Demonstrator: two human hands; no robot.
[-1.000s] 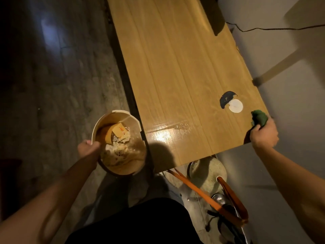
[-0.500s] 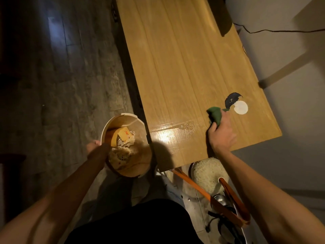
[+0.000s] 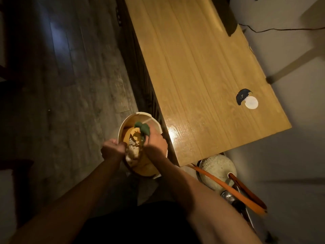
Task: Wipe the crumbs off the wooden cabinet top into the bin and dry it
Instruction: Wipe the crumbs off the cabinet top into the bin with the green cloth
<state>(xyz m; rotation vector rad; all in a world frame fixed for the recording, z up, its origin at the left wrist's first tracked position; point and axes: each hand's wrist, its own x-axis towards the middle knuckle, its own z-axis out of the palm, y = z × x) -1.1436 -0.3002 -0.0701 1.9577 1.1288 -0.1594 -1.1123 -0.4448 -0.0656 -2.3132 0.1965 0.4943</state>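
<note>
While left hand (image 3: pixel 113 150) grips bin (image 3: pixel 123 128), right hand (image 3: pixel 155 140) clutches cloth (image 3: pixel 143 128) above.

Dim, warm-tinted. Strong glare patch on cabinet top (image 3: pixel 173 131) near its front corner; bluish sheen on floor (image 3: pixel 59 44) upper left. Deep shadow at left edge. Wide-angle bending toward edges; forearms soft, slightly blurred.

Your wooden cabinet top (image 3: pixel 202 71): nearly bare.
White disc (image 3: pixel 251 102) beside a dark cutout (image 3: pixel 241 96), well right of your grip.
</note>
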